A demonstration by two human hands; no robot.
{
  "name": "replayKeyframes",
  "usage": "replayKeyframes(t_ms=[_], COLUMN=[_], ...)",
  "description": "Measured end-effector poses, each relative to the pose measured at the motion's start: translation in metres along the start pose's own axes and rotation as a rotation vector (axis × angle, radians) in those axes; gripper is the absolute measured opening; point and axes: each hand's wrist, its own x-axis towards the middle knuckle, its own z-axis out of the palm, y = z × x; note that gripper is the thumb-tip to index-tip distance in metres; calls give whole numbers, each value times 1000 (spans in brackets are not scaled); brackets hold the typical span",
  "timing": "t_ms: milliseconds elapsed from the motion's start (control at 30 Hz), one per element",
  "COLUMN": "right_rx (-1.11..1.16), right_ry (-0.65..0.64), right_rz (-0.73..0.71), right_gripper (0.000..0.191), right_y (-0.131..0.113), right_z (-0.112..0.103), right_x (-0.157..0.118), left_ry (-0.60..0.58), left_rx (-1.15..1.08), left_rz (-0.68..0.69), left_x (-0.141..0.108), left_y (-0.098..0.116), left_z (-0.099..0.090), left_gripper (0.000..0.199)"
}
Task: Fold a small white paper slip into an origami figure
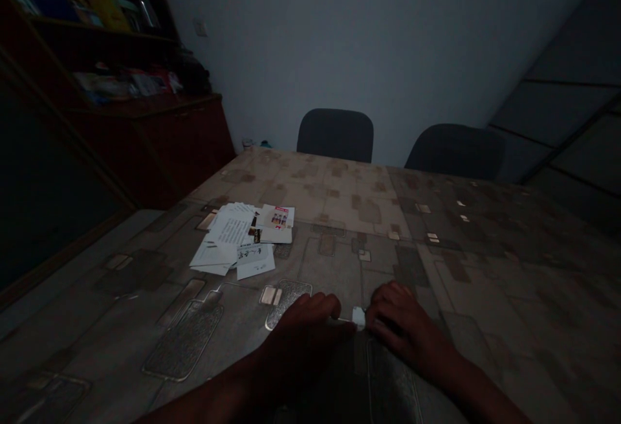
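Note:
Near the front of the patterned table, a small white piece (358, 318) lies between my two hands. My left hand (315, 320) is closed, its fingertips at the left side of the white piece, with a thin pale edge showing beside them. From the right, the curled fingers of my right hand (398, 317) touch or nearly touch the same piece. The dim light hides what the fingers themselves hold. Farther left on the table is a loose pile of white printed cards (233, 233), one of which has a red and white picture (280, 218).
The table (339, 184) has a patterned cover. Two dark chairs (334, 134) (456, 149) stand behind its far edge, against a pale wall. At the left is a dark red cabinet (184, 145) with crowded shelves.

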Motion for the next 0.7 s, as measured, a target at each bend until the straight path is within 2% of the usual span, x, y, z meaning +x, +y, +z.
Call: replayKeyframes(t_ms=[100, 267, 367, 567, 633, 700], right_rx=[17, 6, 2, -7, -15, -24], right_ry=[11, -2, -10, -15, -17, -21], right_rz=[66, 120, 133, 136, 149, 167], right_gripper=[9, 9, 8, 8, 8, 8], right_y=[-1, -4, -5, -4, -4, -6], right_z=[1, 2, 1, 1, 2, 2], right_x=[3, 7, 8, 10, 11, 11], left_ry=[-2, -42, -80, -55, -89, -138], left_rx=[-2, 0, -46, -203, -165, -64], left_rz=[27, 30, -47, -182, -162, -80], left_x=[-1, -2, -6, -15, -15, -14], left_y=[-1, -4, -4, 1, 4, 7], left_z=[-2, -11, -11, 4, 4, 2], left_gripper=[21, 17, 14, 13, 13, 26])
